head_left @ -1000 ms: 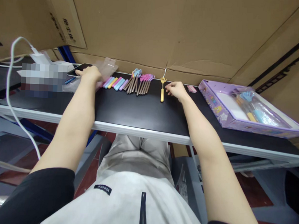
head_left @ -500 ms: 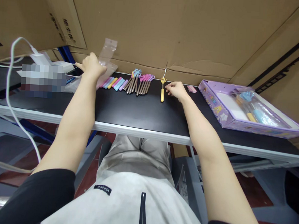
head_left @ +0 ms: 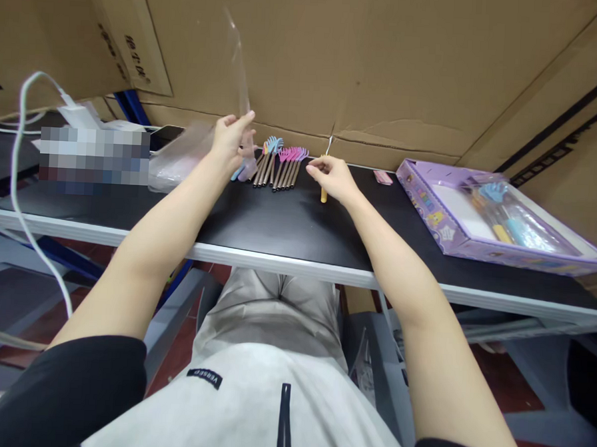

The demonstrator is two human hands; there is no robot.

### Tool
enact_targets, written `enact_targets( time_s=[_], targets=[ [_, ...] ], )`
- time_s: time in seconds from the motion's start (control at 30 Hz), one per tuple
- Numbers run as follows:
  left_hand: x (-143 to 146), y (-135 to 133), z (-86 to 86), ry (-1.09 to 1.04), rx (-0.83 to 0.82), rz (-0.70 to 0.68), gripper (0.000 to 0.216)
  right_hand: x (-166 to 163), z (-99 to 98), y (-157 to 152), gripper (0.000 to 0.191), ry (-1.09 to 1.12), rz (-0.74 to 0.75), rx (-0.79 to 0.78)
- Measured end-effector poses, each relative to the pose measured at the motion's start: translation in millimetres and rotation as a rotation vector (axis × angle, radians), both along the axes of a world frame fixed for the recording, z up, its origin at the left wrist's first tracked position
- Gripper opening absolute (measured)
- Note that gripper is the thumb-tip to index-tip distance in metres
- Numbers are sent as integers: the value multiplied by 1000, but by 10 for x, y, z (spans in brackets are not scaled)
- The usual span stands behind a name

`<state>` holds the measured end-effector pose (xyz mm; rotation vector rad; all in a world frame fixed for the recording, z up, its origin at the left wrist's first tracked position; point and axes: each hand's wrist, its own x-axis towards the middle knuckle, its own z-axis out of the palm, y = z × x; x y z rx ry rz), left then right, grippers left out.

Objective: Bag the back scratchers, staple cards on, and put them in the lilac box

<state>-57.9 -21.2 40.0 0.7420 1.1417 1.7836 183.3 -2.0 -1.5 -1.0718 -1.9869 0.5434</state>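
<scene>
My left hand (head_left: 229, 138) is raised above the black table (head_left: 288, 223) and pinches a clear plastic bag (head_left: 240, 74) that stands edge-on and upright. My right hand (head_left: 331, 177) hovers with curled, slightly parted fingers over the yellow-handled back scratcher (head_left: 323, 193), covering most of it; I cannot tell whether it touches it. Between the hands lies a row of metal-shafted scratchers with blue and pink claw heads (head_left: 280, 164). Pastel handle grips (head_left: 241, 172) lie partly behind my left hand.
A purple gift box (head_left: 483, 216) with packed scratchers lies at the right. A pile of clear bags (head_left: 174, 160) sits left of the row. A small pink packet (head_left: 383, 177) lies near the wall. Cardboard sheets (head_left: 367, 60) back the table. A white cable (head_left: 18, 169) hangs at left.
My left hand lifted one clear bag off the pile and carried it right, toward the middle. My right hand slid left from beside the yellow scratcher to over it.
</scene>
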Motion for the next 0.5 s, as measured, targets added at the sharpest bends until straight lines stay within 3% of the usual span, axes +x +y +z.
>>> enact_targets(
  time_s=[0.13, 0.23, 0.37, 0.5],
  targets=[
    [254, -43, -80, -133, -4, -21, 72, -183, -37, -130, 58, -5, 119, 58],
    [367, -30, -149, -195, -17, -37, 86, -273, -98, -153, 70, 15, 202, 52],
    [463, -28, -213, -255, -13, -27, 83, -338, -187, -106, 61, 76, 236, -34],
    [424, 84, -311, -127, 49, -90, 68, -376, -124, -186, 34, 194, 130, -244]
  ],
)
